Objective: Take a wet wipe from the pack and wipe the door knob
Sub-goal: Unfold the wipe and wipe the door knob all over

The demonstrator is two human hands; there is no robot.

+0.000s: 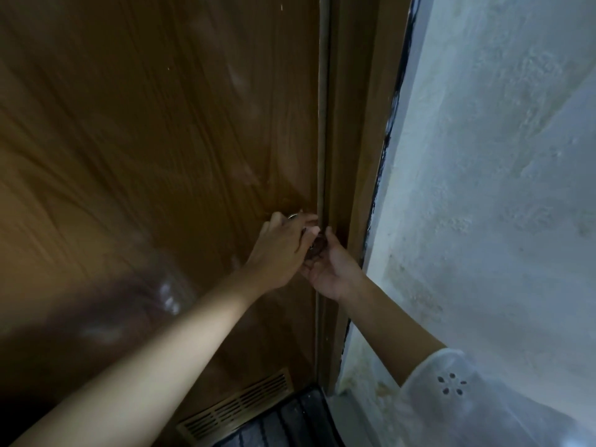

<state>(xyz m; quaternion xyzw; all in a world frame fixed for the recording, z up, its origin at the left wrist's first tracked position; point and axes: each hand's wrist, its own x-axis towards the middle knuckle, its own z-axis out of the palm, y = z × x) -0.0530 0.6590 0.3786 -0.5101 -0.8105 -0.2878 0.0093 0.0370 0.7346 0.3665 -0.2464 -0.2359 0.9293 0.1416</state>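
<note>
- Round dark metal door knob (317,246): mounted at right edge of brown wood-grain door (154,130), just beside door frame (351,124); largely covered by both hands, only a dark rounded face visible between them.
- Left hand (279,250): reaching in from lower left on bare forearm, fingers curled over upper side of knob; ring on one finger (293,216).
- Right hand (332,269): palm up beneath knob, thumb raised along its right side, fingers cupped under it; white eyelet sleeve (451,385) at forearm.
- Wet wipe: cannot tell whether held; a pale patch between fingers at knob too blurred to identify.
- Louvred vent (238,404): set low in door.
- Dark ribbed mat (290,421): on floor below vent.
- Rough whitewashed wall (500,188): right of frame.
</note>
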